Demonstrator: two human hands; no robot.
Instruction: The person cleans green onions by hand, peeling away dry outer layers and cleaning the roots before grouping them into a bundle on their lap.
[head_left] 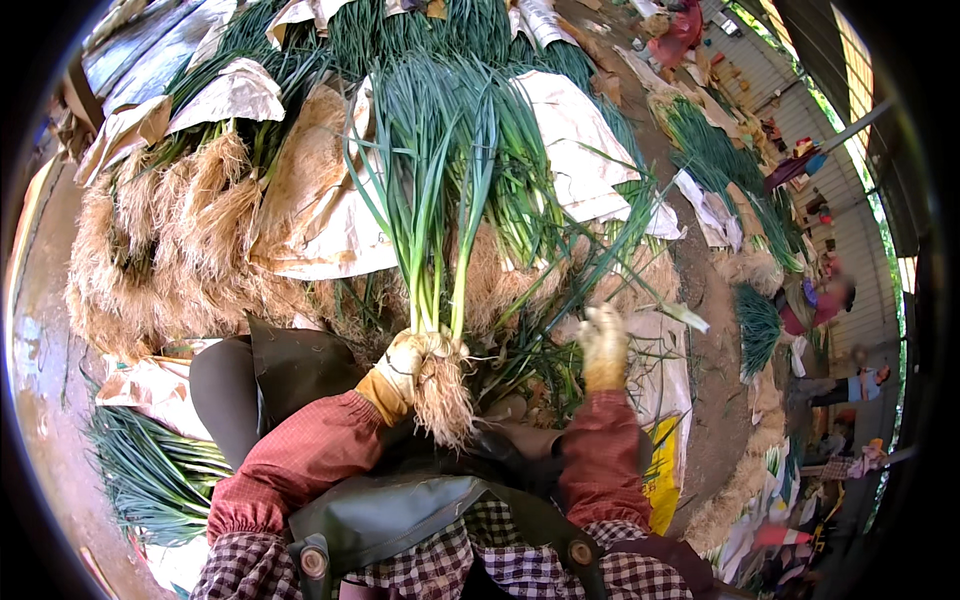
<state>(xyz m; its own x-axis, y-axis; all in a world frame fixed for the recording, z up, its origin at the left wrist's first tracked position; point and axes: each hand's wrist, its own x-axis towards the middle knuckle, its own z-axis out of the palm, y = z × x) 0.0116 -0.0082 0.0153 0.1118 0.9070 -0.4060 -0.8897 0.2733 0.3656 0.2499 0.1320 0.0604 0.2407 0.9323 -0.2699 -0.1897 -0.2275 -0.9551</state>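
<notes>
My left hand (396, 376), in a pale, soiled work glove, is closed round the lower stems of a small bunch of spring onions (424, 270). Their pale, stringy roots (443, 400) hang below the glove, and the long green leaves point away from me. To the right, my right hand (603, 348) is raised, gloved too and slightly blurred. Its fingers look apart, with nothing plainly held in them. Beside it a loose green stalk (655, 295) slants across, its cut end to the right. Stripped leaves (535, 385) lie tangled between my hands.
A thick row of spring onions with roots (180, 230) toward me spans the far side, partly under pale sheets (325, 225). Another bundle (160, 475) lies at lower left. A yellow printed bag (662, 475) sits right of my forearm. Further right are more bundles (710, 150) and people (825, 305).
</notes>
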